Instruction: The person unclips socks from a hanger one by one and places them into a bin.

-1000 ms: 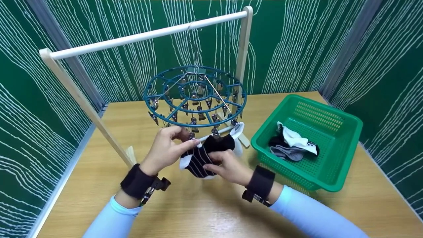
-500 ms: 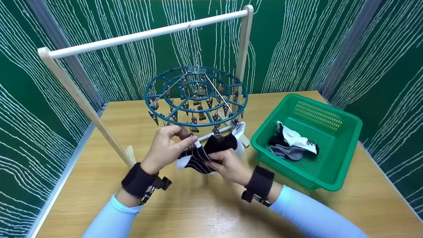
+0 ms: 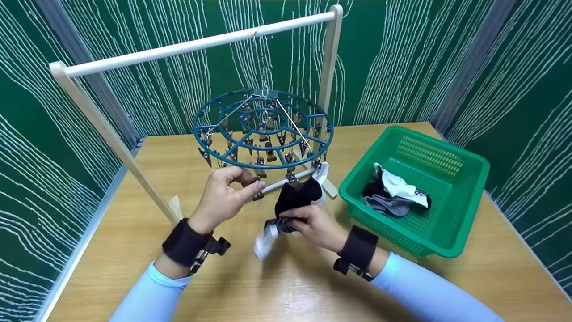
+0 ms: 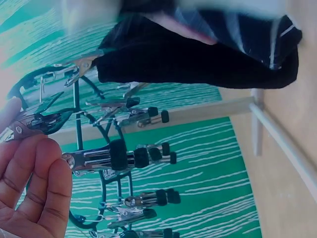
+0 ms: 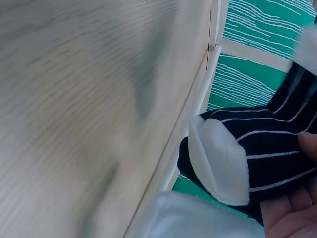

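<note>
My left hand (image 3: 223,197) pinches a metal clip (image 3: 258,193) at the near edge of a round blue-green clip hanger (image 3: 263,167). In the left wrist view this clip (image 4: 37,124) sits between thumb and fingers, no cloth in its mouth. A black sock with white stripes (image 5: 267,144) and white patches is gripped by my right hand (image 3: 315,226), below the hanger and right of the pinched clip. Its white end (image 3: 264,245) dangles, blurred. Just behind it, a plain black sock (image 3: 295,197) hangs from another clip, and a white-ended sock (image 3: 322,171) hangs further right.
The hanger hooks over the white bar (image 3: 196,44) of a wooden stand (image 3: 111,138). Several other clips hang round its rings. At right on the table (image 3: 250,290) is a green basket (image 3: 478,201) with a few white, grey and black socks (image 3: 395,192).
The striped sock's white cuff was up at the left hand's clip. Now the right hand has drawn the sock down and away from it. The left hand stays on the clip.
</note>
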Demonstrator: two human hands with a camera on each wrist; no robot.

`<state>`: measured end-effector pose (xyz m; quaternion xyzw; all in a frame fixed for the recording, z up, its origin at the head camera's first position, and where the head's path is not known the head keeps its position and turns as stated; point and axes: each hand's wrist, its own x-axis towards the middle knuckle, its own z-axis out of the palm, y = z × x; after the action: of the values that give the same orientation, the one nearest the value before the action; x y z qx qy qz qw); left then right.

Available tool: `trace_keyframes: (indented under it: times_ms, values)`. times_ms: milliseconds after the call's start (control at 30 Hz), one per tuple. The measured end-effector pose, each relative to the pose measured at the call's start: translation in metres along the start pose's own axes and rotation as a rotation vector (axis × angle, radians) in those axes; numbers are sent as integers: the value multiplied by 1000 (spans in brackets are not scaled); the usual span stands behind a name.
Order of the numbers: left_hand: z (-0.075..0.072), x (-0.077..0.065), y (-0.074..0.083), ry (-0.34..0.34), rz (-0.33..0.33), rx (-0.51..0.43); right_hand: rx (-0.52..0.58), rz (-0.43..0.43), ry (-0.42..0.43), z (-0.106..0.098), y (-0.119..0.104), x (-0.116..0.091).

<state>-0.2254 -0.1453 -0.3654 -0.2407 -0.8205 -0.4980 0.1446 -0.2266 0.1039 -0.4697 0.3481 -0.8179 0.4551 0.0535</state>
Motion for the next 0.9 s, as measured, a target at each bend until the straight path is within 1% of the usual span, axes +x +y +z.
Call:
trace_keyframes:
  times_ms: [100, 267, 367, 467, 633, 800, 900]
  values:
    - [0, 0, 0, -1, -12, -2, -8, 18, -7, -5, -2, -2]
    - [2, 0, 0, -16, -62, -15, 37, 21, -20, -17, -11, -2]
    - [2, 1, 0, -16, -83, -20, 64, 17, -21, -26, -16, -1]
    - [3, 1, 0, -8, -99, -21, 70, -5, -8, -37, -22, -1]
    - [3, 1, -1, 11, -112, -16, 90, -52, 26, -58, -30, -1]
    - [5, 1, -3, 27, -111, -11, 175, -39, 42, -84, -38, 1]
    - [5, 1, -3, 31, -109, -7, 213, -84, 79, -99, -40, 3]
